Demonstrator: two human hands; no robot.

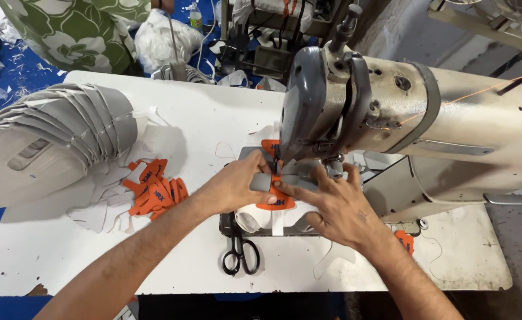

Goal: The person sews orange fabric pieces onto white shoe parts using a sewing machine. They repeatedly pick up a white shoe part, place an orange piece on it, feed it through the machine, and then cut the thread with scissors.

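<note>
Both hands lay flat under the head of the sewing machine [356, 112], and this looked like the way to keep the work steady at the needle. The left hand [234, 186] pressed with open, spread fingers on the grey strip [261, 182], not clenched and not gripping around anything. The right hand [335, 204] also was open, its fingertips holding down the orange patch [274, 201] and the strip that crossed over it, just in front of the presser foot. The patch rested on a white piece of fabric [273, 219], which hung a little over the near edge of the machine bed. I judged that the two hands pressed from both sides so that the layers could not slip apart. Black scissors [240, 252] lay near the left forearm, close enough to be taken quickly. On the left of the white surface [125, 272] a small heap of orange patches [154, 186] lay on cut white pieces, and behind them stood a big stack of grey strips [77, 127], probably the supply of parts. The surface was scratched and chipped at its near left corner. Far away, a person in green flowered cloth [77, 29] was beside a blue floor [30, 74] with white scraps, and another machine stood behind.
</note>
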